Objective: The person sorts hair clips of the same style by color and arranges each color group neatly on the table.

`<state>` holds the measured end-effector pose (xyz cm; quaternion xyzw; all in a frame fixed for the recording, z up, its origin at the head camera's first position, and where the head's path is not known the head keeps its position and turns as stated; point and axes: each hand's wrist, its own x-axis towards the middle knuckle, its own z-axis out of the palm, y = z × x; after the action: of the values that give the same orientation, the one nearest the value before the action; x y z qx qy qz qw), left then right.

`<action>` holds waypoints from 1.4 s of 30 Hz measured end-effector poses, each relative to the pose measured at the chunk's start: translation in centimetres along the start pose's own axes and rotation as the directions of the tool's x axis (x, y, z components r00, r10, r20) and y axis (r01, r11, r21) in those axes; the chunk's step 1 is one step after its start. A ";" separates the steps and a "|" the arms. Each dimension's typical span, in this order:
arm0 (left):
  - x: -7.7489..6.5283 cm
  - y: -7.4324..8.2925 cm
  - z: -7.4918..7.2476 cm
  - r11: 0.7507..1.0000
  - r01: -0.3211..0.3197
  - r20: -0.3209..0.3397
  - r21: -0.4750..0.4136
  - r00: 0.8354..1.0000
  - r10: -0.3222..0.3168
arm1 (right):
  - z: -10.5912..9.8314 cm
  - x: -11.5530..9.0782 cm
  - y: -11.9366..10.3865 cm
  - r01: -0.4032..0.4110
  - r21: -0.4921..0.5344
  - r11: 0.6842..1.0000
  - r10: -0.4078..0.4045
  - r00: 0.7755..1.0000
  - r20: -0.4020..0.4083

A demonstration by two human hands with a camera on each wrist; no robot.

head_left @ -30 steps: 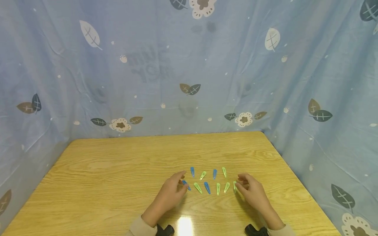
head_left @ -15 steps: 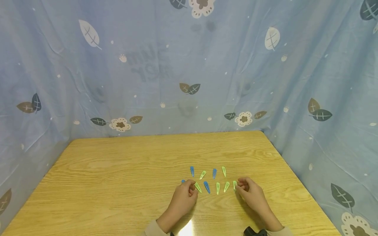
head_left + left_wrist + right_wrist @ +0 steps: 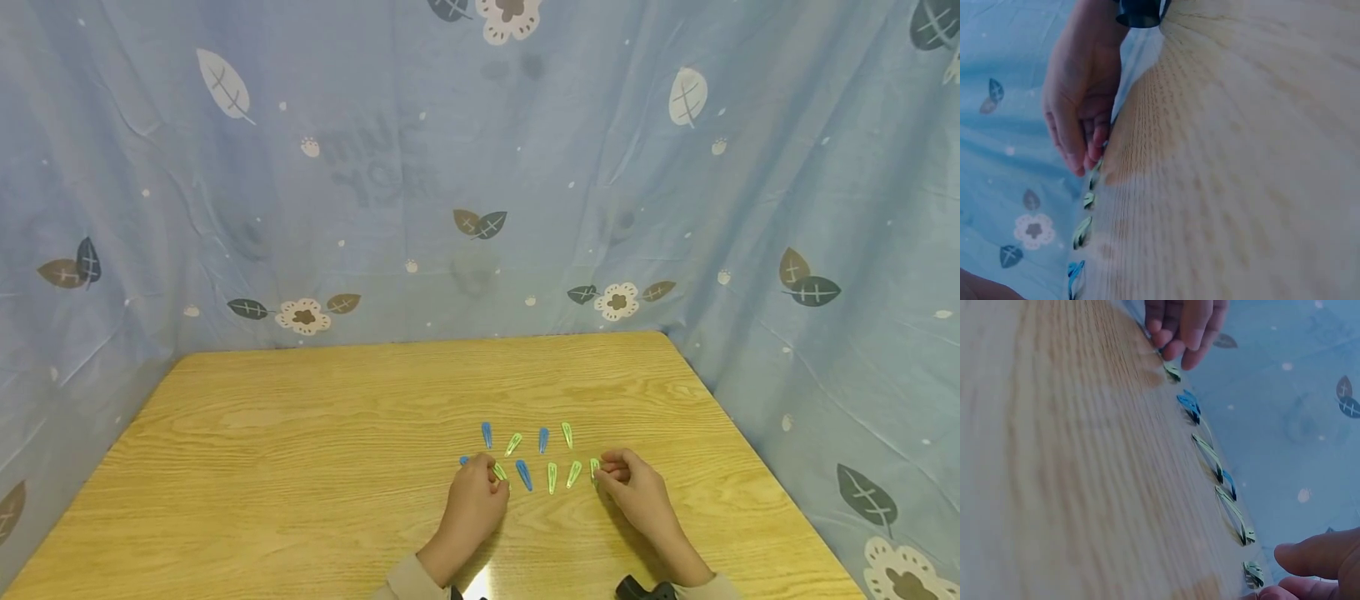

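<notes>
Compared with a second ago, the left hand point(image 3: 474, 500) had been shifted rightward, so the blue clip point(image 3: 463, 460) was mostly hidden by it and the green clip point(image 3: 500, 473) at its fingertips was partly covered. Its fingers were loosely bent, with nothing seen to be held. The right hand point(image 3: 641, 493) was kept about where it was, relaxed and seemingly holding nothing. No visible clips on the table point(image 3: 300, 417) looked moved, so only the reach seemed changed. From the head, the end clip point(image 3: 594, 467) was overlapped by the right hand; in the right wrist view, a gap was shown beside the thumb point(image 3: 1304, 555).
</notes>
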<state>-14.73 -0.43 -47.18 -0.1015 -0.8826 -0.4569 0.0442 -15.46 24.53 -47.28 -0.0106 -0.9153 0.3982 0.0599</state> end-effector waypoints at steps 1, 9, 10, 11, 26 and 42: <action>0.0 0.0 0.1 1.000 0.001 -0.007 0.010 1.000 -0.001 | 0.0 0.0 0.0 -0.005 0.001 1.000 0.005 1.000 -0.001; 0.3 0.1 0.6 0.993 -0.021 -0.055 0.114 0.998 0.027 | 0.3 0.3 0.1 -0.043 -0.033 0.999 0.042 0.999 -0.017; 0.3 0.1 0.7 0.992 -0.021 -0.060 0.127 0.998 0.029 | 0.4 0.3 0.1 -0.042 -0.037 0.998 0.041 0.999 -0.021; 0.4 0.1 0.8 0.991 -0.019 -0.062 0.134 0.998 0.028 | 0.5 0.4 0.1 -0.038 -0.040 0.998 0.037 0.999 -0.025; 0.5 0.3 1.2 0.981 -0.035 -0.068 0.191 0.996 0.049 | 0.7 0.4 -0.3 -0.035 -0.041 0.999 0.034 0.999 -0.036; 0.3 0.4 0.8 0.979 -0.049 -0.052 0.198 0.997 0.060 | 0.8 0.4 -0.4 -0.028 -0.046 0.999 0.027 0.999 -0.030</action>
<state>-14.93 0.54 -47.28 -0.1075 -0.9186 -0.3689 0.0922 -15.95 23.76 -47.49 -0.0304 -0.9231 0.3773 0.0674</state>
